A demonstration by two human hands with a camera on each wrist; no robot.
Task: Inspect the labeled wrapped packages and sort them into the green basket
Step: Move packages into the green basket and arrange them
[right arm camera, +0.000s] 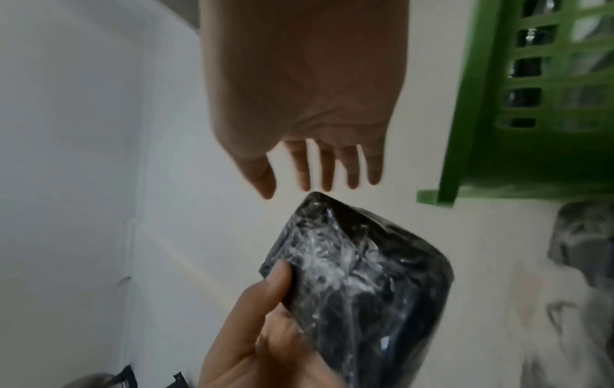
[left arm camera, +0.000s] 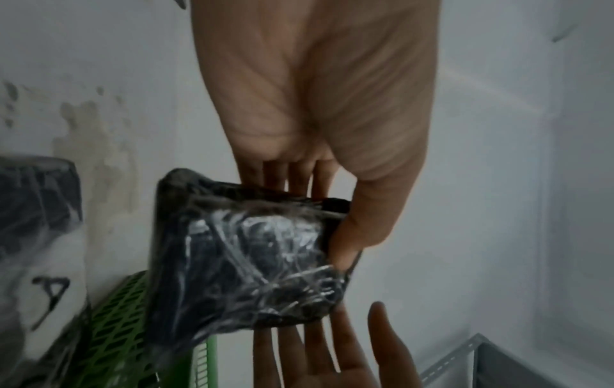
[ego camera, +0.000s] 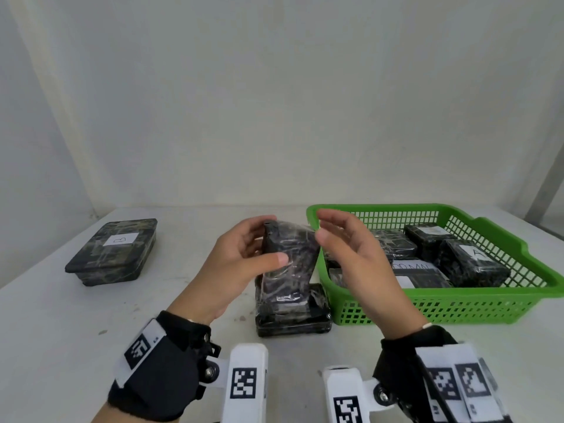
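- Head view: your left hand (ego camera: pixel 241 264) grips the wrapped package (ego camera: pixel 288 257) upright above the table (ego camera: pixel 61 331), thumb across its near face and fingers curled behind. Your right hand (ego camera: pixel 351 254) hovers just beside the package's right edge with fingers relaxed and apart, holding nothing. A second package (ego camera: pixel 294 312) lies flat directly below, a third marked "B" (ego camera: pixel 114 250) sits well apart to the left, and the green basket (ego camera: pixel 457 303) to the right already holds several wrapped packages, one marked "A".
- Head view, advice: no label shows on the face turned toward you, so I judge you need to rotate the package until the label faces you before you commit it to the basket.
- Left wrist view: your thumb and fingers clamp one end of the package (left arm camera: pixel 252 252), and the film looks glossy and wrinkled. It is probably slippery, so keep the pinch firm while you turn it.
- Right wrist view: your right fingertips (right arm camera: pixel 325 181) sit spread just above the package's top corner (right arm camera: pixel 358 275), not touching as far as I can tell. Bring them onto the far edge to support the turn, then lower the package into a free spot rather than dropping it.
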